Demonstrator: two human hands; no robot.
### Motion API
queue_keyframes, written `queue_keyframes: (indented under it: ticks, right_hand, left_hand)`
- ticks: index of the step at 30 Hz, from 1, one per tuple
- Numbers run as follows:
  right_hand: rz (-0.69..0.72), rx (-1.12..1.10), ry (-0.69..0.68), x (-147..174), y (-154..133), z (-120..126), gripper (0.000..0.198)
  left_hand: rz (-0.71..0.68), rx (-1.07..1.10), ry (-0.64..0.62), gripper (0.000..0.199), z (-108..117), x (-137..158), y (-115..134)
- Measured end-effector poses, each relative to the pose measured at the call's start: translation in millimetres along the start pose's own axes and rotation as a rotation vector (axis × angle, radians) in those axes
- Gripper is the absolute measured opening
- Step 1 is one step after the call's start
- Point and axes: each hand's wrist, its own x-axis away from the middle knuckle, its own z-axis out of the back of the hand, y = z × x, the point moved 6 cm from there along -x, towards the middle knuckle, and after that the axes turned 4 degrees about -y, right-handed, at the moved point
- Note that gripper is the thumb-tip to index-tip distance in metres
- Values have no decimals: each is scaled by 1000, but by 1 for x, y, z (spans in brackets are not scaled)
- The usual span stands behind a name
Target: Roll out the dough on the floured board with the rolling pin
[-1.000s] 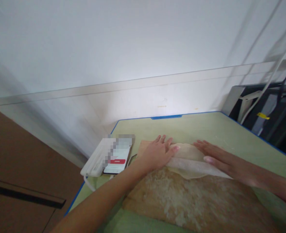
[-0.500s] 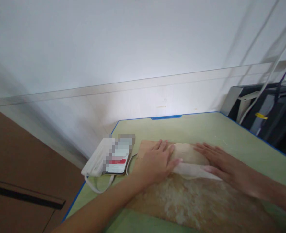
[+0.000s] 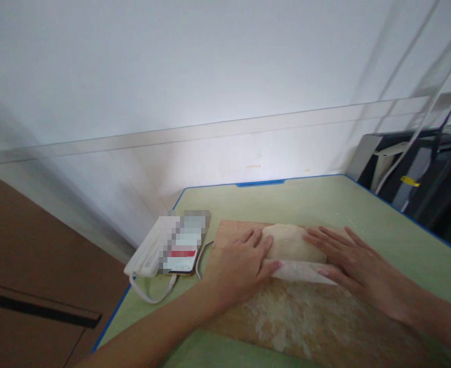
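Observation:
A lump of pale dough (image 3: 292, 243) lies on a floured wooden board (image 3: 286, 317). Along its near side runs a smooth white strip (image 3: 304, 272); it looks like a rolling pin, but my hands cover both ends. My left hand (image 3: 244, 258) rests at the dough's left side, fingers stretched forward and thumb on the strip's left end. At the right side, my right hand (image 3: 343, 258) lies with fingers spread, their tips touching the dough, and its thumb over the strip's right part.
Left of the board, a phone (image 3: 185, 243) lies beside a white box-like device (image 3: 148, 255) with a white cable (image 3: 152, 299). The green table (image 3: 302, 199) has a blue edge and stands against a white wall (image 3: 210, 76). Dark equipment (image 3: 440, 179) stands at the right.
A little dough showed on the near side of the white strip before; now it is out of sight there. Both hands keep nearly the same places, with the right fingers spread wider.

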Motion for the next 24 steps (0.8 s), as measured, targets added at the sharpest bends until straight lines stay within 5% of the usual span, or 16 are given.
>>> queue_keyframes:
  ticks: [6,15,24]
  right_hand:
    - [-81,-146,-124,-43,33,-5,57]
    - [17,25,27,2,-6,-2,55]
    - [-135,-110,-101,-33,24,-5,65]
  left_hand:
    - [86,-9,22,50,3,-42,-19]
    - [2,-29,33,49,2,2,5]
    - [105,-18,-19,56,1,-39,-13]
